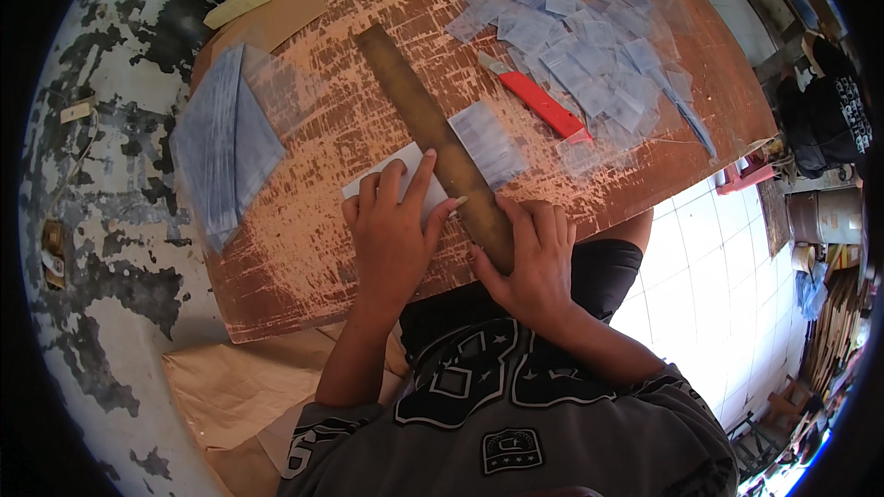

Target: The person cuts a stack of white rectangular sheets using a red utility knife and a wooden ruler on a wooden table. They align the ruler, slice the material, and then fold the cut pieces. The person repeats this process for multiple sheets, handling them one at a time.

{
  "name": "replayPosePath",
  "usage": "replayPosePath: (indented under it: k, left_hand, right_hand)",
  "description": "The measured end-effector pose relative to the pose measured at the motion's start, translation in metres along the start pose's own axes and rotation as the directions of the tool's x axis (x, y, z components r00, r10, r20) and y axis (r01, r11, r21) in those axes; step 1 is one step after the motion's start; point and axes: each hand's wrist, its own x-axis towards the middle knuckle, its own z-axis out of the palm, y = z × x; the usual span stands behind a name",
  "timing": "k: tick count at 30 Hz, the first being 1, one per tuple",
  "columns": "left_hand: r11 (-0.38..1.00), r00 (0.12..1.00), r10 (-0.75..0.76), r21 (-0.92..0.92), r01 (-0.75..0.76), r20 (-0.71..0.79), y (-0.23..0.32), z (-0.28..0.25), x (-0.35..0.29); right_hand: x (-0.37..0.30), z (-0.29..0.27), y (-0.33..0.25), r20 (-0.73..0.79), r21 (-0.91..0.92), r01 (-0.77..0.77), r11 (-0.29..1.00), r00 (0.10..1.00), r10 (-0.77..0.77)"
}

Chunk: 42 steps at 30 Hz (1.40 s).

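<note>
A long flat brownish-yellow straightedge [414,101] lies slantwise across the worn table, its near end by my body. My right hand [539,253] grips that near end, thumb on one side and fingers on the other. My left hand [396,212] rests with spread fingers on a white sheet [378,182] left of the straightedge; its thumb and forefinger reach the straightedge's edge. A clear plastic piece [488,143] shows on the straightedge's right side. Whether it continues underneath to the white sheet is hidden. A red-handled cutter [543,106] lies farther right, touching no hand.
Many cut clear plastic pieces [589,55] are heaped at the table's far right. A stack of larger plastic sheets [226,147] lies on the left. Cardboard [285,18] and a power strip [241,5] sit far left. Brown paper [244,391] is below the table's near-left edge.
</note>
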Motion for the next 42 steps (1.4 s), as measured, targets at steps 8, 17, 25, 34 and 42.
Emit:
replayPosePath:
  k: [8,17,25,34,42]
  left_hand:
    - [1.000,1.000,-0.015,-0.004,0.015,0.008,0.0012,-0.0005,-0.0002]
    - [1.000,0.999,-0.023,-0.005,0.024,0.023,0.0021,0.0003,-0.0004]
    - [1.000,0.999,-0.026,0.004,0.025,0.023,0.0035,0.0000,0.0003]
    - [0.999,0.999,-0.031,0.007,0.031,0.021,0.0038,-0.0003,0.0007]
    - [0.999,0.999,-0.036,0.006,0.036,0.025,0.0041,-0.0007,0.0013]
  right_hand:
    - [-0.0012,0.0053,-0.0014,-0.028,-0.003,-0.024,1.000,0.999,0.024]
    - [-0.0016,0.0078,-0.0031,-0.047,-0.004,-0.033,0.999,0.998,0.033]
    - [-0.0012,0.0087,-0.0036,-0.057,-0.009,-0.034,0.999,0.998,0.033]
    - [-0.0005,0.0079,-0.0052,-0.061,-0.007,-0.041,0.999,0.997,0.041]
    - [-0.0009,0.0091,-0.0035,-0.061,-0.012,-0.034,0.999,0.998,0.033]
